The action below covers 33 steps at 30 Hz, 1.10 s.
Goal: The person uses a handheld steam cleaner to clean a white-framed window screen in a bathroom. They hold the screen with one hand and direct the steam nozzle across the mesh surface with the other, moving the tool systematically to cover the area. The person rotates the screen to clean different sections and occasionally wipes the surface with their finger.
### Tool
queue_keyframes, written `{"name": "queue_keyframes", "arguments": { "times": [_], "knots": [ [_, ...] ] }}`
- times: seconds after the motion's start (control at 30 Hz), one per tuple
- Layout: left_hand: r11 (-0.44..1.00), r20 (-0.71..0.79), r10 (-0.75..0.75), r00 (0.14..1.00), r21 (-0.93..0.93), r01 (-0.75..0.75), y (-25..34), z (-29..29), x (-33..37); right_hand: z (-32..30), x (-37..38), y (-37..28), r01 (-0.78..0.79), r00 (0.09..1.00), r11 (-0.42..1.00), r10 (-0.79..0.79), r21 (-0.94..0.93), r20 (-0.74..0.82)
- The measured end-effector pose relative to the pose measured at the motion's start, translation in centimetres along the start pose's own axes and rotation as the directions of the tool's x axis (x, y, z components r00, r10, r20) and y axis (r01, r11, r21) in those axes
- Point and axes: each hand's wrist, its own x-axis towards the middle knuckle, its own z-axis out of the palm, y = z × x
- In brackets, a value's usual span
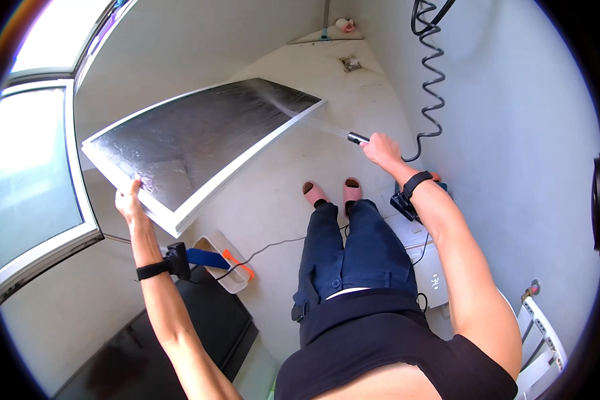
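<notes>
A white-framed window screen (200,140) with dark mesh leans tilted against the left wall. My left hand (131,203) grips its lower frame edge near the corner. My right hand (382,149) holds a black spray nozzle (357,139) on a coiled black hose (431,80). A fine jet of water runs from the nozzle to the far right part of the mesh, which looks wet. Both wrists wear black bands. My feet are in pink slippers (332,192) on the pale floor.
A glass window (27,180) fills the left side. A white tub (227,263) with a blue and orange tool stands by my left leg, next to a dark box (180,333). A white unit (430,263) and a cable lie at right; a floor drain (351,63) is far ahead.
</notes>
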Motion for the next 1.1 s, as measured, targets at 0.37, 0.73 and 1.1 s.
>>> {"name": "queue_keyframes", "arguments": {
  "times": [0.37, 0.73, 1.1],
  "knots": [
    [0.956, 0.017, -0.168, 0.986, -0.24, 0.168, -8.8, -1.7, -5.3, -7.0, 8.4, 2.7, 0.08, 0.925, 0.917, -0.214, -0.392, -0.312],
    [0.854, 0.075, -0.312, 0.947, -0.415, 0.315, -14.5, -7.0, -4.6, -7.6, 8.6, -2.0, 0.06, 0.942, 0.921, -0.181, -0.386, -0.284],
    [0.857, 0.073, -0.308, 0.949, -0.411, 0.31, -15.1, -7.6, -5.6, -6.0, 5.3, -1.0, -0.02, 0.974, 0.951, -0.051, -0.308, -0.222]
  ]
}}
